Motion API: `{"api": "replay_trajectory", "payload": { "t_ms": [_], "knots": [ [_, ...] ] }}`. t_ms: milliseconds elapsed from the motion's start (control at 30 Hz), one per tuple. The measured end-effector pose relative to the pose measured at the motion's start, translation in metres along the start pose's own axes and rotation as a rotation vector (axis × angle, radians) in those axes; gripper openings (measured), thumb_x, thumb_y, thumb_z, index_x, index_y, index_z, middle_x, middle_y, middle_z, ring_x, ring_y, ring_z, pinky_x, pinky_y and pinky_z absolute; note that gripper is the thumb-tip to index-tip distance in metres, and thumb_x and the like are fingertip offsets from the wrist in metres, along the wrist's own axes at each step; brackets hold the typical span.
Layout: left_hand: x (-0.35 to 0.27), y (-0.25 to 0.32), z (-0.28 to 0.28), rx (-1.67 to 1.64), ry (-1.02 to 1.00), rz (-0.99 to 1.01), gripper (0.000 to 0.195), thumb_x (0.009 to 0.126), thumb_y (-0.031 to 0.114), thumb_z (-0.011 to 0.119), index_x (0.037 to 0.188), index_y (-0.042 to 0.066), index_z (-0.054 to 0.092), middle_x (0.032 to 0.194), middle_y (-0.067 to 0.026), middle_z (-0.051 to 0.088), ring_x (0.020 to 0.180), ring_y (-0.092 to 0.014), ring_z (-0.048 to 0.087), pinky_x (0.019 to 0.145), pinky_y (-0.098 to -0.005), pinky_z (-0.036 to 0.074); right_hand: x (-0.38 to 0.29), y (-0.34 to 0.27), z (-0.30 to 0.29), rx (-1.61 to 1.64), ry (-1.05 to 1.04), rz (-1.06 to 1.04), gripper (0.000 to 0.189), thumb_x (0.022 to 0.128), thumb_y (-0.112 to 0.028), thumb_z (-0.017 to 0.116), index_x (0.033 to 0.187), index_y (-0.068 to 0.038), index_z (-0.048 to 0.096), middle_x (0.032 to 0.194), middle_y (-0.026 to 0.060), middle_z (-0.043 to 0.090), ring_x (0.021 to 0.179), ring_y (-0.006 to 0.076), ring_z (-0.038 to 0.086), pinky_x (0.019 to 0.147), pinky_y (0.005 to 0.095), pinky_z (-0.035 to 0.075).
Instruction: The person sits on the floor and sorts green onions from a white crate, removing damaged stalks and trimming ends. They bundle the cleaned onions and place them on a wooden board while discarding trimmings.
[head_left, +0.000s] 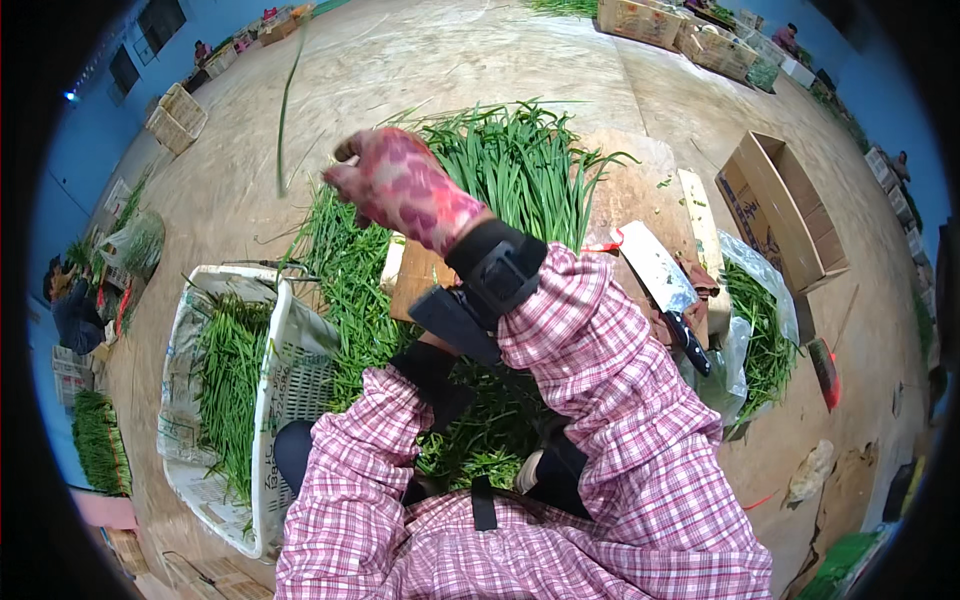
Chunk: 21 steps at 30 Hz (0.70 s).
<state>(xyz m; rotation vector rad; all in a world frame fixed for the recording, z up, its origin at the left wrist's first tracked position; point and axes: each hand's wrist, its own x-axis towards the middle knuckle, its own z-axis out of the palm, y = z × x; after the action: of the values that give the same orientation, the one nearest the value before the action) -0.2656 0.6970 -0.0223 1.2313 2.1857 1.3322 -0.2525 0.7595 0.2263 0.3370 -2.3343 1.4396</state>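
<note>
My right hand (401, 184), in a pink patterned glove, reaches across to the upper left, its fingers bent and blurred. Beyond its fingertips, a long green leaf (283, 127) is in the air, apart from the hand. A bundle of long flat green leaves (517, 169), like garlic chives, lies on the board behind the glove. My left hand is hidden behind my right wrist and its black strapped device; only a bit of wrist shows. Loose greens (360, 292) are heaped beside the wooden block (420, 274). A cleaver (660, 274) lies on the right of the board.
A white plastic crate (270, 420) with greens stands at the left. At the right are a plastic bag (772, 281) of greens, an open cardboard box (780, 214) and a red-edged brush (825, 375). Other people sit farther off among crates and greens.
</note>
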Motion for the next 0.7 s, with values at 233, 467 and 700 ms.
{"api": "replay_trajectory", "payload": {
  "t_ms": [233,467,700],
  "knots": [
    [0.020,0.044,-0.010,0.216,0.158,-0.188,0.085,0.088,0.031,0.068,0.153,0.002,0.021,0.151,-0.0382,0.021,0.142,-0.046,0.025,0.116,-0.0404,0.028,-0.104,0.120,-0.101,-0.686,0.127,0.533,0.040,0.092,-0.041,0.061,0.097,-0.001,0.065,0.087,0.0210,0.068,0.086,0.0360,0.066,0.080,0.0457,0.050],
    [0.019,0.059,-0.018,0.172,0.111,-0.218,0.079,0.090,0.029,0.066,0.152,0.001,0.025,0.152,-0.0290,0.031,0.146,-0.037,0.023,0.118,-0.0389,0.023,-0.153,0.130,-0.052,-0.575,-0.129,0.684,0.041,0.086,-0.044,0.068,0.093,-0.003,0.072,0.085,0.0184,0.070,0.080,0.0342,0.069,0.073,0.0423,0.054],
    [0.023,0.061,-0.020,0.198,0.085,-0.222,0.081,0.087,0.027,0.068,0.151,0.001,0.026,0.152,-0.0276,0.033,0.145,-0.036,0.026,0.117,-0.0382,0.025,-0.156,0.128,-0.042,-0.646,-0.059,0.692,0.032,0.081,-0.034,0.068,0.088,-0.002,0.073,0.089,0.0217,0.070,0.090,0.0377,0.068,0.081,0.0429,0.054]
  ]
}}
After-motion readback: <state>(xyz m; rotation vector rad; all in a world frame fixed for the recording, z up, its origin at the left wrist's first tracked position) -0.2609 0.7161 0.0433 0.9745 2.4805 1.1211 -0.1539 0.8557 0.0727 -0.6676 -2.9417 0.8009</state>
